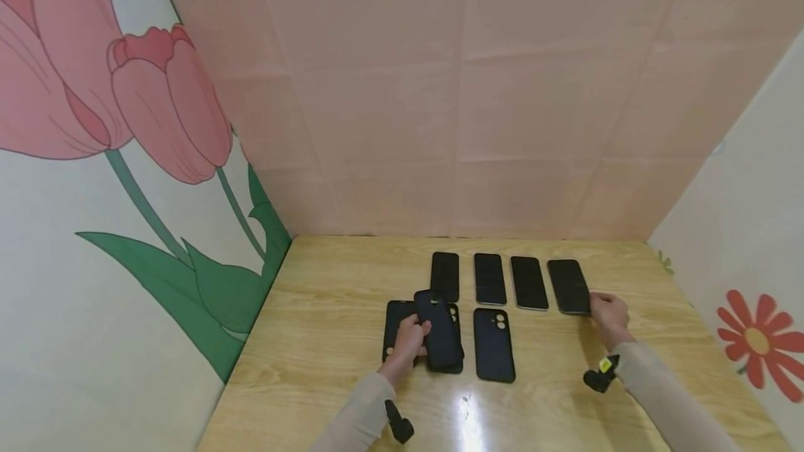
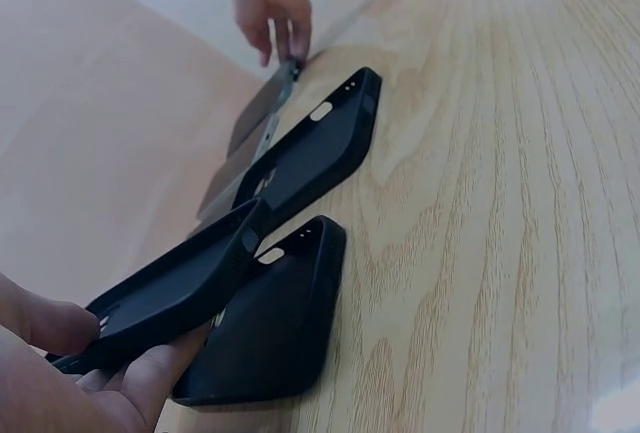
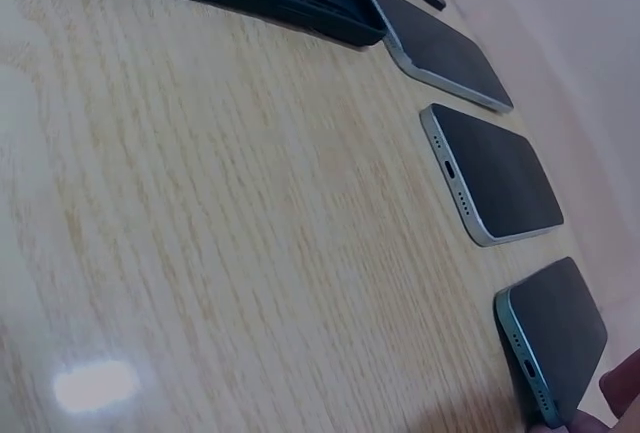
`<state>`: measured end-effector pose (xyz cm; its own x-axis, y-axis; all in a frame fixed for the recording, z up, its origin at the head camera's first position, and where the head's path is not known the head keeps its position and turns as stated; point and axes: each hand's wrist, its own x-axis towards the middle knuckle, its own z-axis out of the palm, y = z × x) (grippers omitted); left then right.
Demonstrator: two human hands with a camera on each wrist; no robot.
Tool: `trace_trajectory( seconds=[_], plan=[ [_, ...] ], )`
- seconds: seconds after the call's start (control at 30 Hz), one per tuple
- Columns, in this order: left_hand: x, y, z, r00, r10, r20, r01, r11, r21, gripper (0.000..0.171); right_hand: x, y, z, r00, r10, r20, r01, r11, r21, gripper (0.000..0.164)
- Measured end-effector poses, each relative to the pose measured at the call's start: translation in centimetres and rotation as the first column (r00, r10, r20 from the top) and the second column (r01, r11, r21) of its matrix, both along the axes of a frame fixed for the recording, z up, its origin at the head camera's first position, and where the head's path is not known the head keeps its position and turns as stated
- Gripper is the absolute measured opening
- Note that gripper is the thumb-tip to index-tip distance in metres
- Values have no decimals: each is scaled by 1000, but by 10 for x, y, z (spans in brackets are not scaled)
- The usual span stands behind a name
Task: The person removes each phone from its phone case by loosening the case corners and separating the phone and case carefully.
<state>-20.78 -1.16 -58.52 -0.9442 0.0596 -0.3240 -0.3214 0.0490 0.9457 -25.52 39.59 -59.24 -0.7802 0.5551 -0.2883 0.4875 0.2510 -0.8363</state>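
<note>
My left hand (image 1: 407,342) pinches a black phone case (image 1: 440,333) by its left edge, thumb on the inner side. The held case is raised and tilted, with its hollow inside showing in the left wrist view. It overlaps a second black case (image 2: 275,333) lying on the table below. Another case (image 1: 397,314) lies partly hidden behind the left hand. To the right lies one more black case (image 1: 494,347) with a camera cutout. My right hand (image 1: 609,314) grips the lower right corner of the rightmost phone (image 1: 568,286), whose near edge casts a shadow in the right wrist view.
Three dark-screened phones, one at the left (image 1: 444,272), one in the middle (image 1: 489,277) and one at the right (image 1: 529,283), lie in a row behind the cases. The wooden table (image 1: 326,298) meets a pink wall covering (image 1: 452,194) at the back.
</note>
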Motion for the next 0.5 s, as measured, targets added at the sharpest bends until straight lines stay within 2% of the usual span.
trace_trajectory(
  seconds=[0.23,0.5],
  plan=[
    [1,1,-2,1000,0,3,0,1000,14,22,2,-1,-1,1000,-8,3,8,1000,-6,49],
    [0,2,0,1000,-13,-1,13,1000,26,32,3,0,-1,1000,12,-7,-12,1000,-16,49]
  ],
)
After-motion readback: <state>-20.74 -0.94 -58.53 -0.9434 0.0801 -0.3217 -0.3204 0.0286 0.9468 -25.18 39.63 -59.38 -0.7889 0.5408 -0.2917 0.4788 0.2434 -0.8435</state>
